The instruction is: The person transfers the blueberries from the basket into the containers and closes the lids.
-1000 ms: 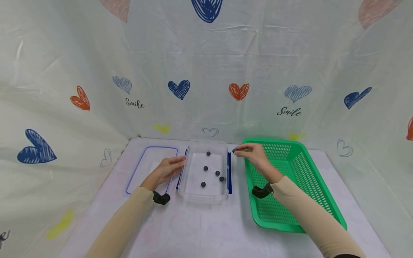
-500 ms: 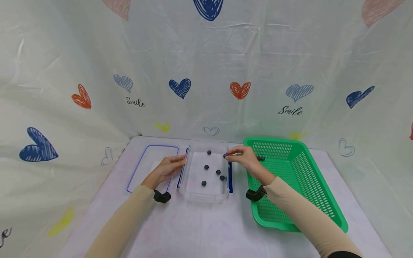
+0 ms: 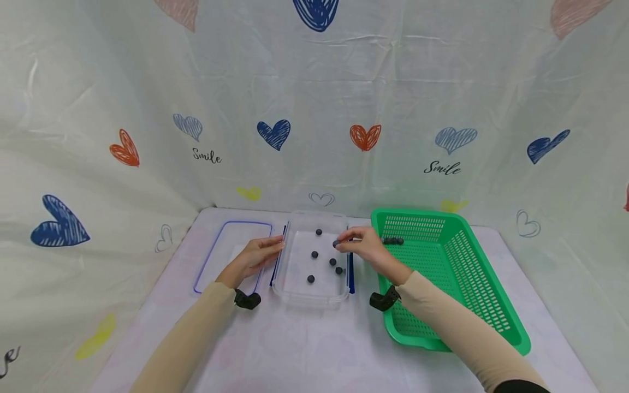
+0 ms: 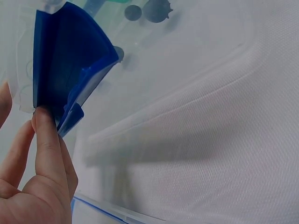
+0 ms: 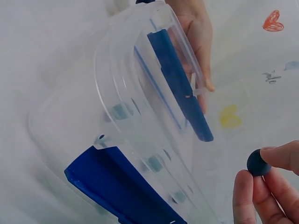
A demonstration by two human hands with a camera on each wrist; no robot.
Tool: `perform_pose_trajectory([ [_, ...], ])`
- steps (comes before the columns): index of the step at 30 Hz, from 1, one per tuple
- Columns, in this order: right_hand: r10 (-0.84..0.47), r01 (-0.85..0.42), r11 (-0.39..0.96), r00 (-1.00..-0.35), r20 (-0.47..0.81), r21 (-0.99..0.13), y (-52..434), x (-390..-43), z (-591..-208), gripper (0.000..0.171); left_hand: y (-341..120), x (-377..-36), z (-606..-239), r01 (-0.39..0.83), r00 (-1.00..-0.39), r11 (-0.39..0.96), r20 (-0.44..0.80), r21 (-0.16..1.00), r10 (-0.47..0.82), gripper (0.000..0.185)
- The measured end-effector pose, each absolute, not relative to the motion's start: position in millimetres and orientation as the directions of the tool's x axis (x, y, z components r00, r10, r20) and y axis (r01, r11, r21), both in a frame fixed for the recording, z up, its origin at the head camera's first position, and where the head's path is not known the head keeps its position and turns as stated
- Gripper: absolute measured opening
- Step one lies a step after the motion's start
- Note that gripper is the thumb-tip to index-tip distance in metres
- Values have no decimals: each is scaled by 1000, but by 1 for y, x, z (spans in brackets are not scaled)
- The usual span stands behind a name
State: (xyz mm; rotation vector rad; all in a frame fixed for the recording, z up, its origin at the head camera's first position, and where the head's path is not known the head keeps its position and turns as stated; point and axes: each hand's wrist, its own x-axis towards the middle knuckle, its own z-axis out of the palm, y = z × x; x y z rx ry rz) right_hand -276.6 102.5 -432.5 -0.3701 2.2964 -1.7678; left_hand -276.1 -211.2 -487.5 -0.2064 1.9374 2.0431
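My right hand [image 3: 366, 245] pinches a dark blueberry [image 5: 258, 162] between thumb and fingertips, above the right part of a clear plastic container [image 3: 309, 299]. Several blueberries lie apart on the container's floor, among them one blueberry [image 3: 311, 279] towards the near end. At the container's left side, my left hand [image 3: 253, 259] rests with fairly straight fingers against the wall. In the left wrist view, its fingertips touch the lower edge of a blue side clasp [image 4: 70, 56], which hangs folded out. Another blue clasp [image 5: 121, 186] hangs down on the right side.
A green perforated basket [image 3: 491, 289] stands to the right, with a short row of blueberries [image 3: 393, 240] near its far left corner. Flat on the table at left lies a clear lid with a blue seal [image 3: 211, 256]. Behind the table hangs a heart-printed curtain [image 3: 314, 82].
My right hand has carried the blueberry leftward from beside the basket to over the container, uncovering the row of blueberries in the basket. The left hand has stayed in place.
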Motion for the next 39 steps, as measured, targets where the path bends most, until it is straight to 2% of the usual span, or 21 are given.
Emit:
perform_pose_trajectory([
  [11, -349, -58, 264, -936, -40, -963, 98, -273, -439, 18, -210, -276, -488, -332, -938, -50, -323, 942, 125, 53],
  [26, -343, -57, 217, -939, -22, -975, 104, -275, -433, 15, -209, -276, -489, -319, -942, -73, -308, 945, 135, 52],
  [33, -298, -35, 190, -954, -24, -981, 118, -278, -429, 19, -211, -277, -489, -320, -942, -37, -314, 947, 123, 53],
  [39, -268, -24, 165, -963, -21, -986, 133, -283, -428, 32, -211, -276, -489, -327, -940, -39, -321, 944, 115, 54],
])
